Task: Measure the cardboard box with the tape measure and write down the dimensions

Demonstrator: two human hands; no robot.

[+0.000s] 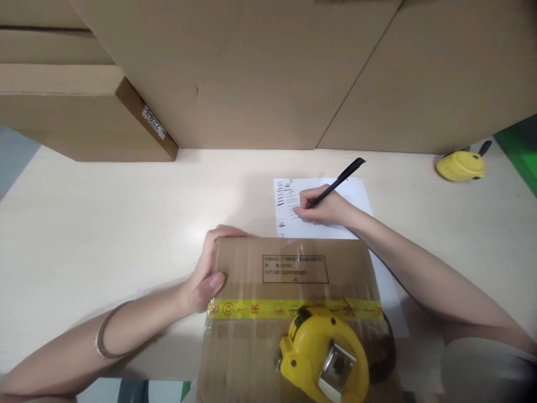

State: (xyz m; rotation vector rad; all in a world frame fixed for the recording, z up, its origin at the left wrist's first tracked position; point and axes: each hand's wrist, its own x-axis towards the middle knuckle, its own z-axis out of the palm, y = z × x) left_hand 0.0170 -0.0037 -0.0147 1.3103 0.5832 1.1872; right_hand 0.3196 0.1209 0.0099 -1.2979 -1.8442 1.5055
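Observation:
My right hand [321,208] is closed round a black pen [342,174], its tip end down at a white sheet of paper [356,196]. Short dark strokes in columns cover the sheet's left part. My left hand [210,274] grips the left edge of a taped cardboard box [239,263], thumb on top and fingers hidden behind its far side. The box hides the sheet's lower part. Printed text in a frame and yellow tape [260,309] show on the box. A yellow tape measure [323,352] lies on top of it.
Large cardboard boxes [243,73] stand along the back of the pale table [126,212]. Another flat box [84,123] with a white label is at the back left. A second yellow tape measure [460,165] sits at the far right, near the table edge.

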